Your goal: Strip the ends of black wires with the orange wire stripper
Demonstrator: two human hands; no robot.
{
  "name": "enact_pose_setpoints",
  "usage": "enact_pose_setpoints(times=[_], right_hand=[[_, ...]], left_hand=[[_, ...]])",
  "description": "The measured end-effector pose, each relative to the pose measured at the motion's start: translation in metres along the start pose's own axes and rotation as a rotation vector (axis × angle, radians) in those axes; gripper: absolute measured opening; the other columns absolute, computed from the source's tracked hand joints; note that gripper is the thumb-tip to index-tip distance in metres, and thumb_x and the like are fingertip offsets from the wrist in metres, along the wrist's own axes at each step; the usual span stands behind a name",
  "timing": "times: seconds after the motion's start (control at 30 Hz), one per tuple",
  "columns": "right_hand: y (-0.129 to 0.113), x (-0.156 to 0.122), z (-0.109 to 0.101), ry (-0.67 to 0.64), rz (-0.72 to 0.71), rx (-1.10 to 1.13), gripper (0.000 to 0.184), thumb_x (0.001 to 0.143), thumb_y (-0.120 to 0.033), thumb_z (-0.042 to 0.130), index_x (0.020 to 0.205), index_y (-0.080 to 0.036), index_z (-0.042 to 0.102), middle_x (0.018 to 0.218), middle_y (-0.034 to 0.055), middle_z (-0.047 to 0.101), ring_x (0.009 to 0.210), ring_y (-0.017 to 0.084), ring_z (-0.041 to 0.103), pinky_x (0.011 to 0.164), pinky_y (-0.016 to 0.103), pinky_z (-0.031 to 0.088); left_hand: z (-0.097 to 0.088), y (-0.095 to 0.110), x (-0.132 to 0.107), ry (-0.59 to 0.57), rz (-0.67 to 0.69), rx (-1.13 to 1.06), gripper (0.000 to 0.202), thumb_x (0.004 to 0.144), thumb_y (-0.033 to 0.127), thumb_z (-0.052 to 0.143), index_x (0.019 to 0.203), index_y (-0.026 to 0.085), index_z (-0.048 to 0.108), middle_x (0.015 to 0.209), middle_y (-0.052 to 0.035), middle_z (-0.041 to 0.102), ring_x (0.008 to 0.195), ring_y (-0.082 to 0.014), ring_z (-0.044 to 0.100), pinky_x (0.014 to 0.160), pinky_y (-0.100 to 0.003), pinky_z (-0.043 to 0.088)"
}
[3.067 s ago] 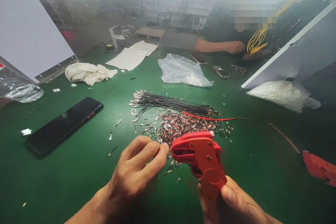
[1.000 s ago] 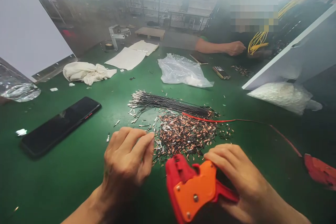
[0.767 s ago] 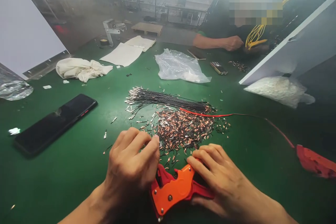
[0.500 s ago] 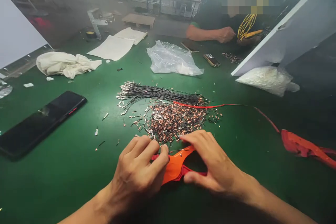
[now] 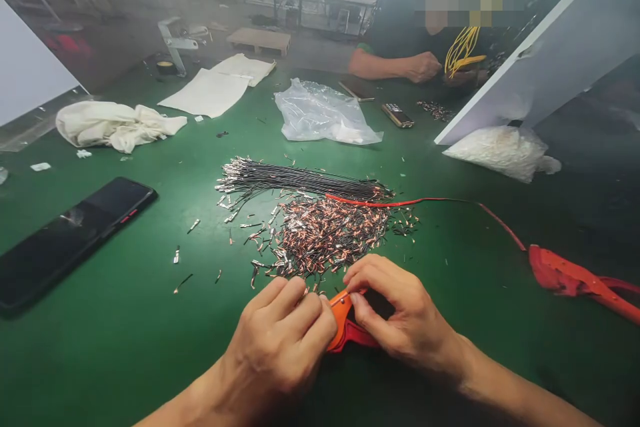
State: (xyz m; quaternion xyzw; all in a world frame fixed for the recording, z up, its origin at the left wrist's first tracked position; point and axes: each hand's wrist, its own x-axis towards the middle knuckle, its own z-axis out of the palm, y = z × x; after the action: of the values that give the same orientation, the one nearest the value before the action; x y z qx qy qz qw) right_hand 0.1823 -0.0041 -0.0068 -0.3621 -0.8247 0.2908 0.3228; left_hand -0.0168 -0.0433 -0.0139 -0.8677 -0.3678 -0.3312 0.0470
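Observation:
An orange and red hand tool (image 5: 341, 313) with small rivets lies low in the middle, mostly covered by my hands. My left hand (image 5: 285, 333) is closed over the tool's left end, its fingers curled. My right hand (image 5: 395, 307) has thumb and index finger pinched together at the tool's right side; whatever sits between those fingertips is too small to make out. Just beyond my hands spreads a heap of short black wire offcuts (image 5: 325, 230) with copper ends and some metal terminals. Behind the heap lies a bundle of long black wires (image 5: 300, 177) with terminals at its left end.
A red strip (image 5: 400, 203) runs from the heap to an orange-red tool (image 5: 570, 273) at right. At left lies a black phone (image 5: 75, 237). Farther back are a clear plastic bag (image 5: 325, 113), white cloth (image 5: 120, 125) and a co-worker's hand (image 5: 425, 67) near yellow wires.
My right hand's thumb and fingers have closed from a wide spread into a pinch by the tool. My left hand has shifted slightly right and down. The view has drifted a little.

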Motion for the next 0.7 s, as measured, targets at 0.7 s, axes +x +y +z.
enact_pose_setpoints(times=[0.7], right_hand=[[-0.001,0.002,0.018,0.083,0.243,-0.069,0.012,0.074,-0.011,0.045,0.067,-0.020,0.047,0.062,-0.0018,0.049,0.054,0.012,0.047,0.049,0.023,0.035]], left_hand=[[0.005,0.003,0.002,0.012,0.073,0.072,0.025,0.092,0.008,0.039,0.074,0.016,0.055,0.062,-0.0014,0.059,0.062,-0.0176,0.048,0.061,-0.032,0.033]])
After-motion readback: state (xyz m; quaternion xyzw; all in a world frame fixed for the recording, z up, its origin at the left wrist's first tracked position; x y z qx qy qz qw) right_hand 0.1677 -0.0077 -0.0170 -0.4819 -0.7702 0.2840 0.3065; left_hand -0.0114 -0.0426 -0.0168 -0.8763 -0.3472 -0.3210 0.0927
